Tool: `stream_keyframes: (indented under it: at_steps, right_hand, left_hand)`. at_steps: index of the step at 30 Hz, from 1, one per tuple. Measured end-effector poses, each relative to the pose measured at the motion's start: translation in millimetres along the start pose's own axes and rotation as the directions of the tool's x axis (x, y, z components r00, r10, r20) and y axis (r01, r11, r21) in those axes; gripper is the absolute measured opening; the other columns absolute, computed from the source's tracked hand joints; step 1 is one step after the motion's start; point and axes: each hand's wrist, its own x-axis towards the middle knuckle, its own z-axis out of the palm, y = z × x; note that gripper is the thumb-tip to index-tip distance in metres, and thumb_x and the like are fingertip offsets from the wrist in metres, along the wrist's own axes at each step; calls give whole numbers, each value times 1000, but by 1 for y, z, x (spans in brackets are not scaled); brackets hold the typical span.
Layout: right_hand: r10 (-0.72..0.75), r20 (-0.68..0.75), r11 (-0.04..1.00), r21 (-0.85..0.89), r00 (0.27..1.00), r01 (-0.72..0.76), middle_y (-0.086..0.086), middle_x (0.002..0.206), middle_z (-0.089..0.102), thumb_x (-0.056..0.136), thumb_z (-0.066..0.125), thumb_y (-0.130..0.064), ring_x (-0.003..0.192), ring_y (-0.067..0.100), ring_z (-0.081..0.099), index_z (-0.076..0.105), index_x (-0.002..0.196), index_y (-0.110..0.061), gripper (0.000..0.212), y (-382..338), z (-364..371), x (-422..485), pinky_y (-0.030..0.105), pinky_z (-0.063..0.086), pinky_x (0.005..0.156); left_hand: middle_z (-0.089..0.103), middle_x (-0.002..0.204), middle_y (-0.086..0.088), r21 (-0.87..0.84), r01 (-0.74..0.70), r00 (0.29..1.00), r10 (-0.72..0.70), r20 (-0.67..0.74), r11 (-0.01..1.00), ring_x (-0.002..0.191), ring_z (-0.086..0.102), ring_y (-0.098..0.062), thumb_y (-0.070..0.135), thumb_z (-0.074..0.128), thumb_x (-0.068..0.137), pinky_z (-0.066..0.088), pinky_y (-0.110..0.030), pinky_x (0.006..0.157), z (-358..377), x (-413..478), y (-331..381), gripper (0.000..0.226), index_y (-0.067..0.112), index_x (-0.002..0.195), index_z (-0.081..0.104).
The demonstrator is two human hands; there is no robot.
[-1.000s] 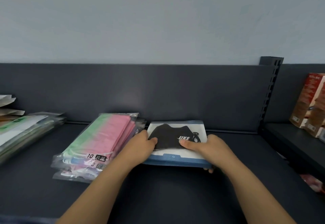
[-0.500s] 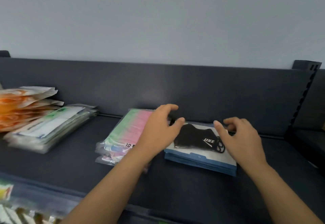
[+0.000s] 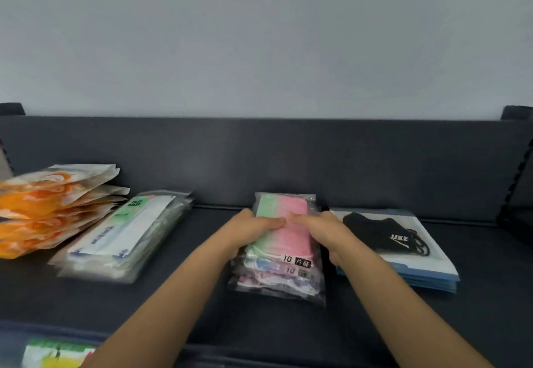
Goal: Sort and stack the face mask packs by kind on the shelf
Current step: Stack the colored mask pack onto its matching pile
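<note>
Several stacks of mask packs lie on the dark shelf [image 3: 202, 295]. In the middle is a stack of clear packs with pink and green masks [image 3: 284, 249]. My left hand [image 3: 253, 227] grips its left side and my right hand [image 3: 323, 230] its right side, fingers lying across the top pack. To the right lies a stack of blue-edged packs with a black mask [image 3: 401, 246] on top. Left of centre lies a stack of clear packs with white and green labels [image 3: 127, 235]. At the far left is a pile of orange packs [image 3: 49, 209].
The shelf's dark back panel [image 3: 259, 160] rises behind the stacks, with a pale wall above. A slotted upright [image 3: 519, 177] stands at the right edge. A green and yellow pack [image 3: 54, 353] shows below the shelf's front edge at the bottom left.
Both hands have left the black mask stack and moved left onto the pink and green stack, closing on its sides. The view has swung left, showing more of the orange pile.
</note>
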Motion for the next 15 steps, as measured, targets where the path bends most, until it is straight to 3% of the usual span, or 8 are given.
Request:
stream_keyframes:
  at_steps: [2,4,7,9,13,15]
  right_hand:
    - [-34,-21,998,61,999,35,-2,80,62,87,69,-20,70,11,61,57,95,-14,15,5,3,5,23,47,54]
    - [-48,-33,996,68,998,51,0,80,64,86,71,-17,71,13,64,54,87,-17,16,8,8,9,25,51,56]
    - [-46,-56,994,97,997,51,9,94,68,82,75,-13,84,25,68,55,100,-13,26,11,12,14,37,58,70]
    - [-35,-72,984,172,997,47,13,99,68,78,76,-5,87,29,69,55,103,-8,33,12,13,16,39,59,70]
    - [-51,-82,953,295,995,73,9,104,61,71,76,9,88,29,68,43,132,0,70,8,9,16,38,59,61]
    - [-98,-94,933,338,991,124,2,101,56,69,76,12,87,26,65,39,139,-4,81,8,7,15,40,57,63]
  left_hand:
    - [70,99,-12,-112,10,999,-6,39,994,83,71,-24,27,80,77,59,-34,68,-5,6,-4,40,7,102,55]
    - [71,101,-15,-172,26,998,-15,65,985,83,72,-25,26,83,73,60,-34,67,-7,14,-9,57,0,116,55]
    - [70,106,-17,-261,35,996,-12,90,965,86,72,-28,21,88,59,61,-37,67,-7,19,-11,74,-1,121,53]
    - [70,104,-19,-355,57,993,-17,116,933,82,73,-30,13,89,50,59,-36,60,-10,23,-11,80,-3,121,55]
    - [75,86,-16,-448,72,985,8,174,891,73,73,-27,-5,80,66,59,-35,63,-16,19,-9,36,-4,101,69]
    - [76,88,-17,-494,69,981,32,193,867,78,74,-29,-6,79,66,60,-38,69,-20,16,-8,34,-5,99,70]
